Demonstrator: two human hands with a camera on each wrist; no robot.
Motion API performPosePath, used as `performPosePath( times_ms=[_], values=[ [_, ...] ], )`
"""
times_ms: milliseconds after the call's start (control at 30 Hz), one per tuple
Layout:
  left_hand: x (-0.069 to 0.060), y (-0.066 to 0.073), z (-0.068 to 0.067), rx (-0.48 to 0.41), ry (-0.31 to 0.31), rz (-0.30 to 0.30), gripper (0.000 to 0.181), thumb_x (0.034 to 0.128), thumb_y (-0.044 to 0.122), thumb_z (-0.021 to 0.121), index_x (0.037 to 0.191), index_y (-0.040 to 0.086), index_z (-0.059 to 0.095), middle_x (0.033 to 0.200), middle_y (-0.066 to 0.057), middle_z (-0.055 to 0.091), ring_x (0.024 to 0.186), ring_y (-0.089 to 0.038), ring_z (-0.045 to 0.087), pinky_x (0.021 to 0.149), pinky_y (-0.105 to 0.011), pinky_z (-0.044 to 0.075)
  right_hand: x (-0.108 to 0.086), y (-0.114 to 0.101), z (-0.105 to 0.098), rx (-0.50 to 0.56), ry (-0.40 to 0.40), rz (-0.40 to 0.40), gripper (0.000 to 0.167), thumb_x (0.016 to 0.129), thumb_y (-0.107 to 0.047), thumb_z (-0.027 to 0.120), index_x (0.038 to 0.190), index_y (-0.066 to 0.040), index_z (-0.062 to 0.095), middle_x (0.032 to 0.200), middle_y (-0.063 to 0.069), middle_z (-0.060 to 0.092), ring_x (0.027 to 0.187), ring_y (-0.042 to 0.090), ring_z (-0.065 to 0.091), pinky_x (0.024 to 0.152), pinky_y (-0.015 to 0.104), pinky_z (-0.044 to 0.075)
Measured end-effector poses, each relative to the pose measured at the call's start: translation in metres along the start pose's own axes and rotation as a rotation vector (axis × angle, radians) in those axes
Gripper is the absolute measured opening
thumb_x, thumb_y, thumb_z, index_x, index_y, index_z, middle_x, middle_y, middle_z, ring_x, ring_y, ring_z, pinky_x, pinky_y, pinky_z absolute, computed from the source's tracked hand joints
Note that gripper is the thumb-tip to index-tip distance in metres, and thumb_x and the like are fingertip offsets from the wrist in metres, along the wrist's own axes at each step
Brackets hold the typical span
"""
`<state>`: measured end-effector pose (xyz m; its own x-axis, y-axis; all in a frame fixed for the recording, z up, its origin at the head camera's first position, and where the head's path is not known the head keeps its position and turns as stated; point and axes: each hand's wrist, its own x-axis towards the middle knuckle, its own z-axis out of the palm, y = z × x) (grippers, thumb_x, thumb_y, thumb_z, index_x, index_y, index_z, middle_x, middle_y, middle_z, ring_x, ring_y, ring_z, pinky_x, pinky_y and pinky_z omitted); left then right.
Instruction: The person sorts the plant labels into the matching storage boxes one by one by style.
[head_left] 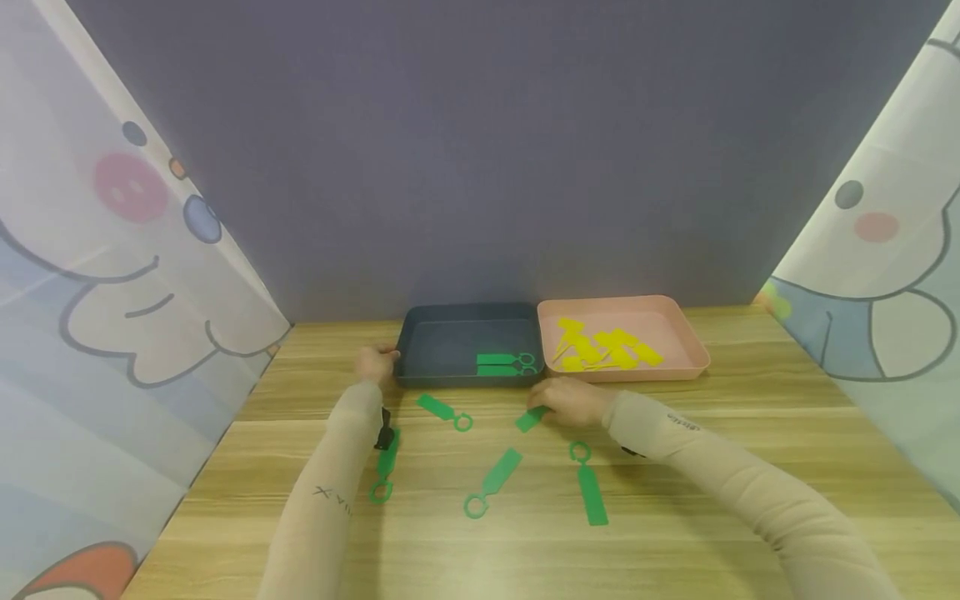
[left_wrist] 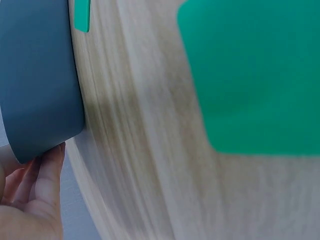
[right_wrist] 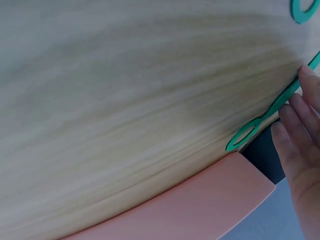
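My left hand holds the left end of a dark blue tray. In the left wrist view its fingers lie against the tray's outer wall, with the thumb at the rim. Just in front of where the two trays meet, my right hand pinches a flat green ring-ended tag. The right wrist view shows this tag between thumb and fingers, its ring pointing away from the hand. Two similar green tags lie side by side in the dark tray's front right corner.
A pink tray with several yellow T-shaped tags adjoins the dark tray on the right. Several green tags lie spread on the wooden table, one near the left forearm and another near the right hand. A grey panel rises behind.
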<state>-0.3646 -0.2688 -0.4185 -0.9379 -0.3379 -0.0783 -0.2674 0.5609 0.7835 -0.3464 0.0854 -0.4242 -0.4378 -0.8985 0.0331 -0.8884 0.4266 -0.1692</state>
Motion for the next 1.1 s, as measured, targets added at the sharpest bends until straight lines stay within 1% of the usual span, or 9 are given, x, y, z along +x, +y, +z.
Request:
performPosePath(
  times_ms=[133, 233, 367, 600, 800, 867, 1100],
  values=[
    [0.002, -0.002, 0.0001, -0.036, -0.026, -0.01, 0.035, 0.0947, 0.016, 0.048, 0.126, 0.001, 0.053, 0.135, -0.019, 0.047, 0.127, -0.037, 0.04, 0.103, -0.046, 0.038, 0.0006, -0.0017, 0.0011, 0.015, -0.018, 0.018, 0.029, 0.08, -0.009, 0.068, 0.11, -0.007, 0.065, 0.113, 0.005, 0.063, 0.108, 0.024, 0.058, 0.092, 0.033, 0.049],
    [0.0034, -0.0029, -0.0002, -0.045, -0.037, -0.02, 0.035, 0.0945, 0.016, 0.049, 0.126, 0.002, 0.053, 0.136, -0.019, 0.046, 0.128, -0.037, 0.038, 0.104, -0.047, 0.036, 0.0008, -0.0028, 0.0009, 0.023, -0.023, 0.026, 0.028, 0.081, -0.008, 0.067, 0.109, -0.007, 0.066, 0.112, 0.005, 0.062, 0.11, 0.025, 0.057, 0.093, 0.033, 0.049],
    [0.0038, -0.0028, -0.0006, -0.038, -0.035, -0.02, 0.035, 0.0944, 0.016, 0.049, 0.126, 0.002, 0.053, 0.136, -0.019, 0.046, 0.128, -0.037, 0.038, 0.104, -0.047, 0.036, 0.0006, -0.0037, 0.0004, 0.026, -0.02, 0.032, 0.028, 0.081, -0.009, 0.067, 0.109, -0.006, 0.066, 0.112, 0.007, 0.061, 0.111, 0.026, 0.056, 0.093, 0.032, 0.049],
    [0.0027, -0.0004, -0.0004, -0.024, -0.007, -0.004, 0.035, 0.0943, 0.016, 0.049, 0.125, 0.001, 0.054, 0.134, -0.02, 0.047, 0.127, -0.037, 0.039, 0.105, -0.046, 0.036, 0.0026, -0.0042, 0.0019, 0.0, -0.019, 0.033, 0.029, 0.082, -0.009, 0.067, 0.111, -0.007, 0.066, 0.108, 0.005, 0.061, 0.099, 0.019, 0.057, 0.086, 0.029, 0.05],
    [0.0057, -0.0038, -0.0011, -0.063, -0.047, -0.034, 0.036, 0.0947, 0.015, 0.048, 0.128, 0.001, 0.051, 0.136, -0.02, 0.046, 0.128, -0.038, 0.038, 0.105, -0.048, 0.035, 0.003, -0.0054, 0.0022, -0.003, -0.029, 0.038, 0.029, 0.082, -0.009, 0.066, 0.111, -0.005, 0.065, 0.108, 0.006, 0.06, 0.1, 0.02, 0.057, 0.088, 0.031, 0.05],
    [0.0063, -0.0048, -0.0012, -0.064, -0.058, -0.04, 0.036, 0.0951, 0.016, 0.047, 0.128, 0.002, 0.051, 0.136, -0.02, 0.045, 0.128, -0.038, 0.038, 0.105, -0.048, 0.034, 0.003, -0.0063, 0.0018, -0.002, -0.031, 0.036, 0.029, 0.082, -0.009, 0.066, 0.111, -0.005, 0.065, 0.108, 0.006, 0.06, 0.1, 0.02, 0.057, 0.089, 0.031, 0.05],
    [0.0047, -0.006, -0.0003, -0.061, -0.046, -0.037, 0.035, 0.0948, 0.016, 0.048, 0.127, 0.003, 0.052, 0.136, -0.019, 0.046, 0.129, -0.038, 0.037, 0.106, -0.048, 0.034, 0.0017, -0.0091, 0.0031, 0.006, -0.018, 0.035, 0.029, 0.081, -0.008, 0.067, 0.109, -0.002, 0.064, 0.105, 0.007, 0.06, 0.1, 0.021, 0.058, 0.086, 0.029, 0.051]
  ],
)
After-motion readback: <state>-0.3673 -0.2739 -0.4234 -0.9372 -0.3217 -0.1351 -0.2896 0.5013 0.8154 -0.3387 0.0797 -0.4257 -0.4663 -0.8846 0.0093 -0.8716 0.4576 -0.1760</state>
